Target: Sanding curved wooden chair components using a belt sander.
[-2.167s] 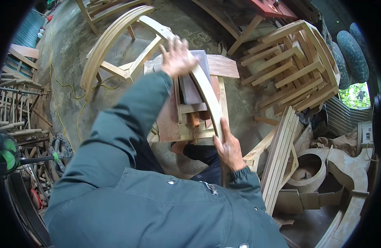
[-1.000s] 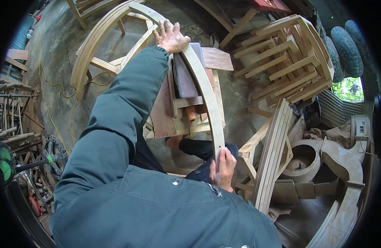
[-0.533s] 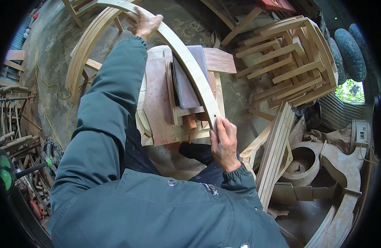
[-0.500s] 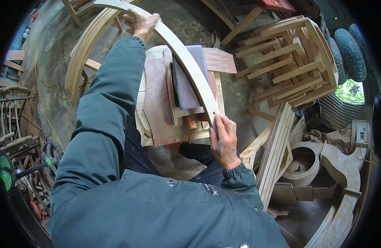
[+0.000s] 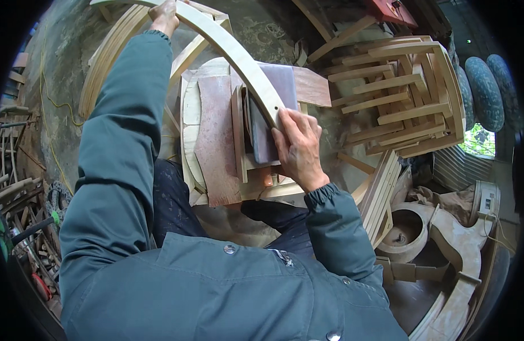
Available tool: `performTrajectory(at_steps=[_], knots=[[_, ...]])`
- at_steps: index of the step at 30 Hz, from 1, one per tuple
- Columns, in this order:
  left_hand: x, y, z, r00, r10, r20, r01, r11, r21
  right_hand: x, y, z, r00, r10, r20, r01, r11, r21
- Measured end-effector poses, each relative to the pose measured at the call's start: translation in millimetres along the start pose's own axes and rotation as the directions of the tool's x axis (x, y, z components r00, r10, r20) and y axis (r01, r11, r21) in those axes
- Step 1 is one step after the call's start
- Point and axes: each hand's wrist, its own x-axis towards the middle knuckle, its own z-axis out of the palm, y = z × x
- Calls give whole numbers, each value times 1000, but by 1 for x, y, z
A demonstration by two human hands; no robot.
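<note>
Workshop floor point(image 5: 63, 85) lay cluttered with stacked wooden frames point(image 5: 404, 91) and carved pieces. At centre stood a small table point(image 5: 216, 136) stacked with boards. Above it arched a curved wooden rail point(image 5: 239, 62), apparently lifted and not yet set down. Left hand point(image 5: 164, 17) gripped its far end; right hand point(image 5: 299, 145) closed around its near end.

The curved slat point(image 5: 233, 51) is pale bare wood, sanded smooth and matt (no varnish visible). Beneath it the flat boards point(image 5: 216, 136) look reddish-brown, duller and rougher, while at three o'clock the stacked frames point(image 5: 398, 91) are raw, unfinished light timber.
</note>
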Motion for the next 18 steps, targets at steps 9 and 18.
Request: performTrajectory(at_steps=[9,18], knots=[[-58,-48,34,945,-204,254,257,946,-199,67,5,36,1000,-14,13,14,999,43],[-27,-98,32,879,6,477,149,946,-287,88,3,45,999,-36,-21,36,999,-35]])
